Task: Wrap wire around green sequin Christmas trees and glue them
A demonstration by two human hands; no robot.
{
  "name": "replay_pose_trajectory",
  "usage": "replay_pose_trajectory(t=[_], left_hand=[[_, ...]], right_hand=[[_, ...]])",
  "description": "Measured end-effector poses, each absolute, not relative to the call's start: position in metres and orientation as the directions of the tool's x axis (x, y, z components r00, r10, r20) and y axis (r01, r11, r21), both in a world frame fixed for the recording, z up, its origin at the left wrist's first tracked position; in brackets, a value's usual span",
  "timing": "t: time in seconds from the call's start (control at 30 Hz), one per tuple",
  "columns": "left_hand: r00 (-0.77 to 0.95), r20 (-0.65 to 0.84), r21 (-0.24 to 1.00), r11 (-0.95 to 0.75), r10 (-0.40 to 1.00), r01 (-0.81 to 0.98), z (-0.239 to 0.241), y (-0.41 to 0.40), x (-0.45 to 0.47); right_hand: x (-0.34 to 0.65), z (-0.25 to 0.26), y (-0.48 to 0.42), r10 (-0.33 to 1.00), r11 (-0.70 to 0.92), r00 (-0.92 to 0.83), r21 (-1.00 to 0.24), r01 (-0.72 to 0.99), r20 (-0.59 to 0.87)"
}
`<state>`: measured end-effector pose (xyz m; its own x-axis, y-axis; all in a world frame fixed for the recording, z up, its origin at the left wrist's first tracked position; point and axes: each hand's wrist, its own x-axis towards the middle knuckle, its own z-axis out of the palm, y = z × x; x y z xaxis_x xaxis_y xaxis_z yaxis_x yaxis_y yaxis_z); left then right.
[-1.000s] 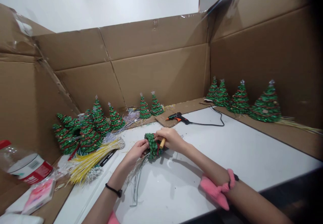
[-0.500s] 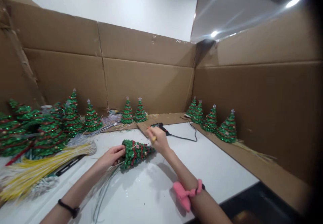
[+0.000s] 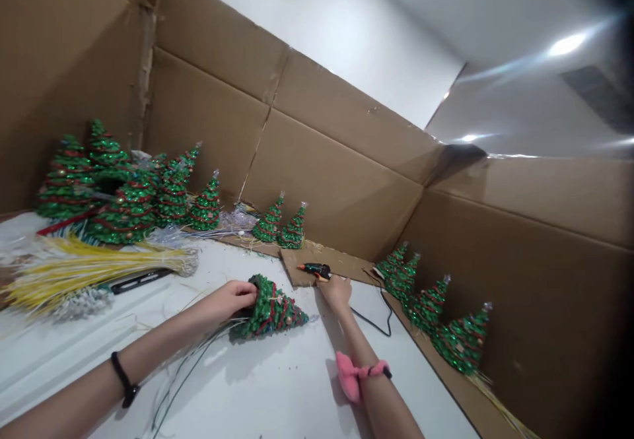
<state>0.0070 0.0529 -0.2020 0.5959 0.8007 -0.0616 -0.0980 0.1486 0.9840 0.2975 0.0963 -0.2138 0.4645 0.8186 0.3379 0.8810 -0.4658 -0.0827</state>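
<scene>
Left hand (image 3: 232, 297) closed on the base of the sequinned Christmas tree (image 3: 271, 310), which lies on its side at frame centre. Right hand (image 3: 337, 292) is at the hot glue gun (image 3: 314, 269) just above; grip not discernible. Judgement: pin the tree flat and take the gun by its handle, clear of the nozzle. White table (image 3: 297, 386), cardboard walls (image 3: 337, 188) all round.

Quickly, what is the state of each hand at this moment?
Left hand: closed on the base of the lying Christmas tree.
Right hand: at the glue gun; grasp cannot be told.
</scene>
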Motion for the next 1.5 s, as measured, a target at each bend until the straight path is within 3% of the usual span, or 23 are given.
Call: replay_pose_trajectory(t=[0.37, 0.6, 0.73, 0.87, 1.0, 1.17, 1.5], left_hand=[[0.608, 0.034, 0.992, 0.045, 0.793, -0.114, -0.221, 0.062, 0.005], [0.617, 0.047, 0.995, 0.014, 0.786, -0.094, -0.221, 0.063, 0.004], [0.619, 0.05, 0.996, 0.008, 0.784, -0.09, -0.222, 0.064, 0.005], [0.621, 0.057, 0.997, -0.012, 0.782, -0.077, -0.221, 0.062, 0.004], [0.605, 0.096, 0.995, -0.088, 0.791, -0.043, -0.215, 0.059, 0.003], [0.534, 0.17, 0.973, -0.228, 0.828, 0.043, -0.204, 0.055, 0.001], [0.519, 0.261, 0.881, -0.421, 0.814, 0.217, -0.192, 0.045, -0.002]], right_hand=[[0.298, -0.205, 0.076, 0.774, -0.234, 0.147, 0.063, 0.97, 0.616], [0.295, -0.195, 0.055, 0.744, -0.061, -0.034, 0.118, 0.991, 0.667], [0.298, -0.193, 0.047, 0.675, -0.053, 0.005, 0.041, 0.998, 0.738], [0.286, -0.186, 0.038, 0.574, 0.109, 0.086, -0.18, 0.978, 0.814], [0.262, -0.181, 0.031, 0.644, 0.291, 0.07, -0.329, 0.898, 0.762], [0.251, -0.185, 0.031, 0.767, 0.382, -0.081, -0.351, 0.855, 0.637], [0.253, -0.191, 0.029, 0.808, 0.432, -0.181, -0.356, 0.829, 0.561]])
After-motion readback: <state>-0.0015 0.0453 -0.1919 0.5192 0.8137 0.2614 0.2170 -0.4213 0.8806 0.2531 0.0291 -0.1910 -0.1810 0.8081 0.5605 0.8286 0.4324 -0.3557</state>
